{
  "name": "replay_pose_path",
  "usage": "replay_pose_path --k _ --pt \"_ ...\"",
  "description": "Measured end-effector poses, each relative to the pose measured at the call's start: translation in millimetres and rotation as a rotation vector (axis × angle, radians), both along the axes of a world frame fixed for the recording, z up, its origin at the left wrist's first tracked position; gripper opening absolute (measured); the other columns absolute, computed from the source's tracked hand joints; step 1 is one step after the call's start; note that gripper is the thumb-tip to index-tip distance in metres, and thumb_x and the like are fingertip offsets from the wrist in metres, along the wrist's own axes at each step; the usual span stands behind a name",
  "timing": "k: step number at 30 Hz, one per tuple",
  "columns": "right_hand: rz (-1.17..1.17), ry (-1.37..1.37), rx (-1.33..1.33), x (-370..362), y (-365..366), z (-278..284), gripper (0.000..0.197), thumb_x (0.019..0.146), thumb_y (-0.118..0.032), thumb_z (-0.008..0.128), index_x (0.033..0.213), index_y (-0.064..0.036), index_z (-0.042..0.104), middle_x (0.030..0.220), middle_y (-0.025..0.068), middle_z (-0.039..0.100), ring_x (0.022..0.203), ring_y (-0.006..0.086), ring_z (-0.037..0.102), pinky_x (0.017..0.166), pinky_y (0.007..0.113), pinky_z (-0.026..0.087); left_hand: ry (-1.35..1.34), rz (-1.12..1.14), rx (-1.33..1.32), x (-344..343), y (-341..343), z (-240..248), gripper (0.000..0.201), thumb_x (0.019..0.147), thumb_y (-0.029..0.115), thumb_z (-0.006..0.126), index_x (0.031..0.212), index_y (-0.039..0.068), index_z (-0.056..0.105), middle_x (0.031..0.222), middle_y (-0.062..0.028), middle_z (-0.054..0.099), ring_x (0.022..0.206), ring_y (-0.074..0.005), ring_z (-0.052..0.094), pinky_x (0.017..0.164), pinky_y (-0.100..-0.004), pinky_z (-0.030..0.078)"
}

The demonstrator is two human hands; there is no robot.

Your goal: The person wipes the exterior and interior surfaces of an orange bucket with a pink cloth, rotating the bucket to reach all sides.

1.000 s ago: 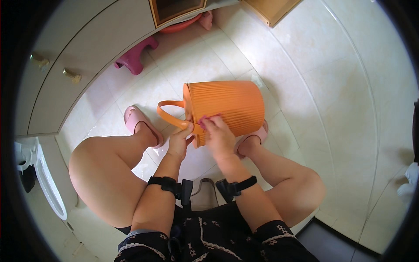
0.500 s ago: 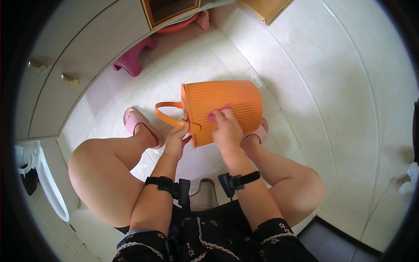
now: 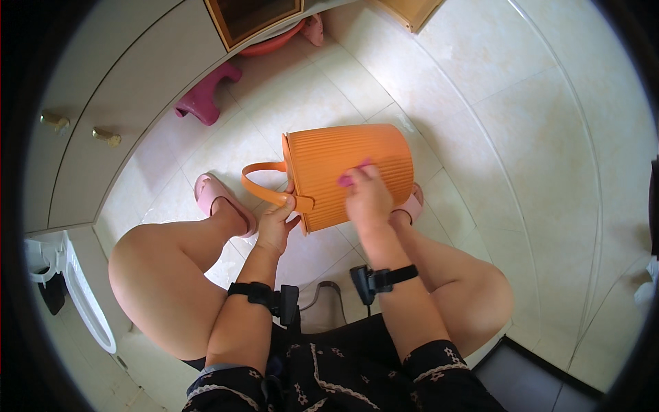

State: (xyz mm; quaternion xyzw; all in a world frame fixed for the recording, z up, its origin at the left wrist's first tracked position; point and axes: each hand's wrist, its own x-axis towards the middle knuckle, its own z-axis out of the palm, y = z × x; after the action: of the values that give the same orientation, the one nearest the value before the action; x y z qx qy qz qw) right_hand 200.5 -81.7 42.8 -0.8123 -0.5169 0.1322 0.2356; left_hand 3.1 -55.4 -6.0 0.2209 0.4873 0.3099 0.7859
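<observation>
An orange ribbed bucket (image 3: 319,154) is tipped on its side between my feet, its rim end toward the left. Its strap-like orange handle (image 3: 252,180) loops out past the rim. My left hand (image 3: 276,225) is closed on the bucket's rim, where the handle joins it, with the thumb on top. Bunched in the fingers of my right hand (image 3: 371,199) is a small pink cloth (image 3: 351,174), pressed against the ribbed side. My right fingertips are partly hidden by the hand itself.
A magenta plastic stool (image 3: 200,99) stands by the pale cabinet (image 3: 130,89) at the upper left. Pink slippers (image 3: 221,202) are on my feet on the tiled floor (image 3: 302,89). A dark-framed panel (image 3: 535,381) lies at the lower right.
My right hand and the pink cloth have slid a little to the right along the bucket's side. My left hand keeps its hold at the rim.
</observation>
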Motion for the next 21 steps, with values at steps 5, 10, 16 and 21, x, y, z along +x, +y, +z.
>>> replay_pose_path --k 5,10,16,21 --pt "0.199 0.009 -0.025 -63.3 9.1 12.5 0.023 0.078 -0.005 0.058 0.098 -0.0140 0.067 0.102 0.0039 0.060 0.089 0.0260 0.062 0.071 0.038 0.051 0.014 -0.005 -0.016 0.7 0.6 5.0 0.047 0.092 0.039 0.060 0.134 0.020 0.053 0.125 0.0044 0.055 0.117 -0.0128 0.045 0.097 -0.0415 0.037" --pt "0.118 0.123 -0.054 -31.1 14.4 17.5 0.021 0.081 -0.010 0.061 0.099 -0.0151 0.069 0.103 0.0050 0.061 0.091 0.0277 0.062 0.073 0.038 0.051 0.040 -0.030 -0.005 -2.9 0.8 8.9 0.049 0.091 0.040 0.061 0.134 0.021 0.052 0.125 0.0044 0.055 0.117 -0.0139 0.045 0.097 -0.0419 0.037" --pt "-0.130 0.058 -0.051 -0.3 8.5 18.0 0.014 0.084 -0.015 0.056 0.094 -0.0149 0.065 0.102 0.0063 0.060 0.090 0.0284 0.061 0.072 0.044 0.050 0.082 -0.035 0.002 2.7 -5.4 15.1 0.050 0.088 0.043 0.064 0.132 0.020 0.055 0.126 0.0036 0.055 0.117 -0.0156 0.045 0.096 -0.0403 0.038" --pt "0.160 0.020 -0.070 -61.0 14.3 19.5 0.013 0.083 -0.015 0.062 0.095 -0.0131 0.064 0.102 0.0083 0.058 0.091 0.0314 0.061 0.075 0.043 0.050 0.113 -0.127 0.023 -8.5 -9.1 -4.3 0.048 0.089 0.037 0.064 0.133 0.022 0.053 0.129 0.0047 0.054 0.120 -0.0161 0.045 0.098 -0.0458 0.035"
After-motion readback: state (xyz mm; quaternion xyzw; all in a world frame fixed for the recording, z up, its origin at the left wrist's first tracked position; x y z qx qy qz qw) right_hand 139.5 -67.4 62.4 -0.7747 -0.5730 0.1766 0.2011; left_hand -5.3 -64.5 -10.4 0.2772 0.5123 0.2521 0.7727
